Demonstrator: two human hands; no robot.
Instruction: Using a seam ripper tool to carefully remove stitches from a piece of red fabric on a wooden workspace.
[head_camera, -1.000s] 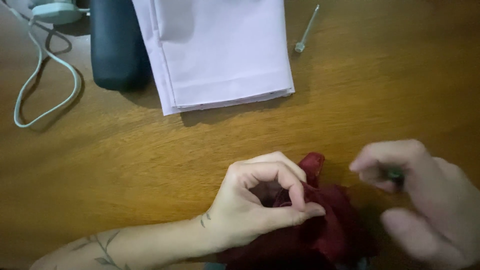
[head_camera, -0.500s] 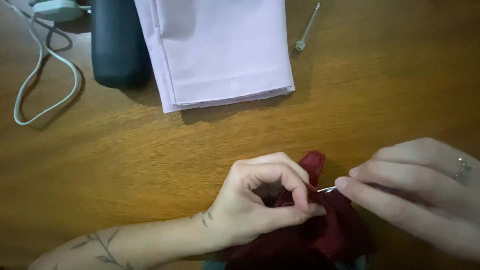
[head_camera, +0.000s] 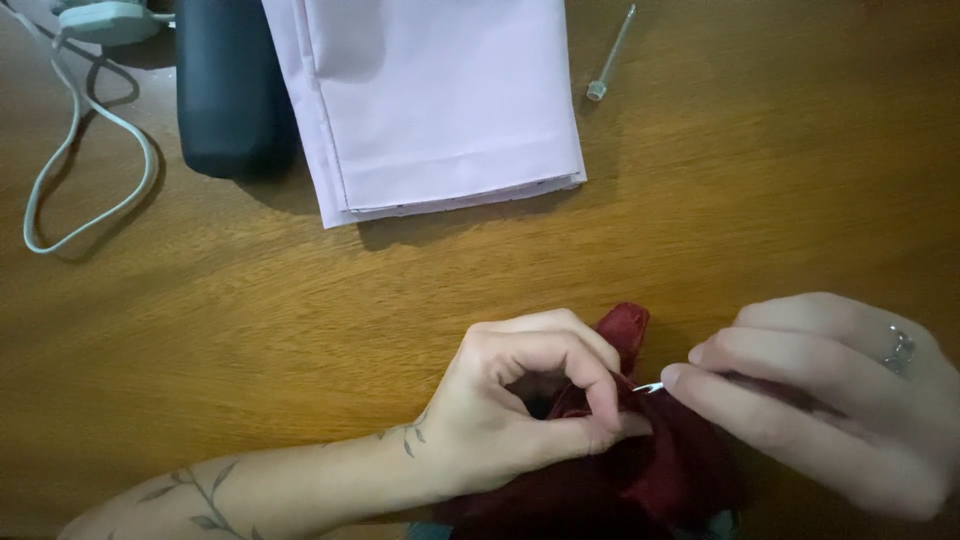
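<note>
Left hand (head_camera: 530, 400) grip pinching dark red cloth (head_camera: 640, 470), right hand (head_camera: 820, 400) grip on half-hidden metal tool (head_camera: 648, 386), handle unseen.

Bare wooden table (head_camera: 300, 330) ahead of hands; folded pink cloth (head_camera: 440, 100), dark case (head_camera: 232, 90), cable (head_camera: 80, 190) farther back.

Probably a home sewing table (head_camera: 300, 320): folded fabric (head_camera: 440, 100).

On your wooden table (head_camera: 250, 330), a folded pale pink cloth (head_camera: 440, 100) is lying far centre; a dark case (head_camera: 230, 85) is sitting just left, a grey cable (head_camera: 95, 180) looping far left, a slim metal tool (head_camera: 610, 55) lying right.
</note>
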